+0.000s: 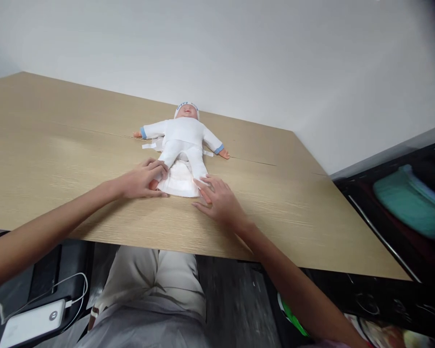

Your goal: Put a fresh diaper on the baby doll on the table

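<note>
A baby doll [183, 135] in white clothes with blue cuffs and a white cap lies on its back on the wooden table [58, 145], head away from me. A white diaper [179, 181] is spread under its legs. My left hand [141, 180] has its fingers closed around the doll's left-side foot and the diaper's edge. My right hand [217, 198] lies at the doll's other foot, fingers stretched out and touching the diaper's right edge.
A white power bank [32, 323] with a white cable lies on a dark seat at lower left. My lap in light trousers shows below the table edge. A dark shelf with a teal object [409, 203] stands to the right. A white wall is behind.
</note>
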Motion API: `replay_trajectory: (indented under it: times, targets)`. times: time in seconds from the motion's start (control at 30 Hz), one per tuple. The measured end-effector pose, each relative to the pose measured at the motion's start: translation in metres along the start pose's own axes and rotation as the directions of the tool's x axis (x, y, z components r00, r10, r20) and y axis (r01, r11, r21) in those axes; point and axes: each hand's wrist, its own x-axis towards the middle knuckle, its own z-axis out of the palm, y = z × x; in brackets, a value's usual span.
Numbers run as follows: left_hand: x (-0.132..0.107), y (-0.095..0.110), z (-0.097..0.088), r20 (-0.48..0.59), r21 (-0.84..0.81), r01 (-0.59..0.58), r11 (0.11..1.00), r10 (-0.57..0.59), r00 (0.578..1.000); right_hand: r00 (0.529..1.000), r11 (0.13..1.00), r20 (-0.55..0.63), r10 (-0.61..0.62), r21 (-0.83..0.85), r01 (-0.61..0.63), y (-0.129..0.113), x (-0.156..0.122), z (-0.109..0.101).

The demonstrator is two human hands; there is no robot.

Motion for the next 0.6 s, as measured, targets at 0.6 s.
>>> replay_trajectory:
  times: [0.6]
  targets:
    - [-0.023, 0.038, -0.004, -0.040, -0.005, 0.080, 0.997, -0.081, 0.996, 0.986, 0.993, -0.134, 0.100, 0.072, -0.091, -0.042, -0.018, 0.004]
